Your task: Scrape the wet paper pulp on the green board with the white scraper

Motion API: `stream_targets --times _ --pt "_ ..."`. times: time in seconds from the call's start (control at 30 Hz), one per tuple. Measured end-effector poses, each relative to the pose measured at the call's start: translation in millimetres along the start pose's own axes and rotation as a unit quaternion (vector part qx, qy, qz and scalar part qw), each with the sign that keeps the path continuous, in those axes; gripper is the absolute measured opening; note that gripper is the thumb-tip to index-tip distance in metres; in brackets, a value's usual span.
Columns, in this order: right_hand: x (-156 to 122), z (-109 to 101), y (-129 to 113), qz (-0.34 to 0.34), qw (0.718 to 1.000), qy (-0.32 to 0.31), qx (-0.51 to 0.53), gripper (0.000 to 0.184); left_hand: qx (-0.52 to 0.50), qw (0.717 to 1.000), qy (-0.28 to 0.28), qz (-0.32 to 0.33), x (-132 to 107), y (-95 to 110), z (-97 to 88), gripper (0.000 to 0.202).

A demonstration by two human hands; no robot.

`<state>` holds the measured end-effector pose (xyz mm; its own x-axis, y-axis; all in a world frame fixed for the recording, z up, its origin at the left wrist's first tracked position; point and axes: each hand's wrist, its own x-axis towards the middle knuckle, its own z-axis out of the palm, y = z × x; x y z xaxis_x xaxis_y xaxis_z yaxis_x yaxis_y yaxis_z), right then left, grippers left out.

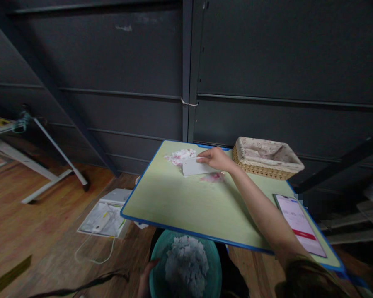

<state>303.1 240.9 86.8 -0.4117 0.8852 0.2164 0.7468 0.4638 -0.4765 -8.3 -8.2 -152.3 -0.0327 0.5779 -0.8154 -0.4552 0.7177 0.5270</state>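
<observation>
My right hand (216, 158) reaches over the small table and pinches a flat white card (195, 166) by its upper edge. The card stands tilted on the tabletop, its left end against a pile of white and pink shreds (182, 155). A pinkish smear (214, 177) lies just in front of the card. At the bottom, my left hand (146, 278) grips the left rim of a green basin (216, 265), thumb over the edge; its other fingers are hidden. White, crumbly bits of material (186, 265) are heaped in the basin, below the table's near edge.
The pale green table (161, 198) has a blue edge. A cloth-lined wicker basket (267, 159) sits at its back right, a phone (300, 225) at the right. Papers with a white cable (104, 219) lie on the floor at left, near a white metal frame (43, 165). Dark panels (127, 62) stand behind.
</observation>
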Motion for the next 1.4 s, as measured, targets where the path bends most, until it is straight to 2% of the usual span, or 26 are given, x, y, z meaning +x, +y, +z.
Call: stream_targets --times 0.17,0.27,0.37,0.47,0.53,0.6,0.77,0.93,1.0,1.13,1.2,1.3,1.4 --pt "0 0 -1 0.0 1.0 -0.002 -0.02 0.029 -0.068 0.997 0.018 0.02 -10 4 11.7 0.008" --pt "-1 -1 -4 0.002 0.999 -0.033 0.002 0.028 -0.086 0.996 0.024 0.022 -14 7 16.9 0.007" --pt "-3 -1 -10 0.0 0.996 -0.068 0.05 0.026 -0.094 0.995 0.027 -0.005 -21 14 21.0 0.01" --pt "-3 -1 -13 0.005 0.997 -0.051 0.062 0.027 -0.122 0.992 -0.004 -0.045 -35 27 25.4 0.011" --pt "-3 -1 -13 0.009 0.999 -0.03 0.039 0.026 -0.134 0.99 -0.042 -0.027 -44 40 27.9 0.007" --pt "-2 0 -13 0.01 0.999 -0.034 0.016 0.024 -0.148 0.988 -0.047 -0.004 -52 51 29.7 0.005" --pt "-4 7 -15 0.001 0.989 -0.14 0.044 0.022 -0.155 0.986 -0.053 -0.036 -64 64 32.2 0.01" --pt "-8 10 -23 -0.053 0.963 -0.25 0.083 0.022 -0.162 0.984 -0.064 -0.05 -70 68 33.6 0.013" --pt "-9 7 -24 -0.047 0.962 -0.255 0.087 0.022 -0.161 0.983 -0.069 -0.052 -71 70 33.1 0.013" --pt "-10 -1 -23 0.007 0.982 -0.184 0.048 0.018 -0.154 0.984 -0.082 -0.039 -73 73 30.3 0.011" --pt "-10 -1 -22 0.017 0.984 -0.175 0.024 0.015 -0.155 0.984 -0.086 -0.033 -74 76 28.7 0.011" --pt "-10 6 -23 0.008 0.975 -0.221 0.026 0.011 -0.154 0.984 -0.08 -0.042 -75 79 26.9 0.013" --pt "-12 16 -31 0.003 0.955 -0.287 0.073 0.012 -0.143 0.986 -0.071 -0.044 -76 81 26.5 0.016"
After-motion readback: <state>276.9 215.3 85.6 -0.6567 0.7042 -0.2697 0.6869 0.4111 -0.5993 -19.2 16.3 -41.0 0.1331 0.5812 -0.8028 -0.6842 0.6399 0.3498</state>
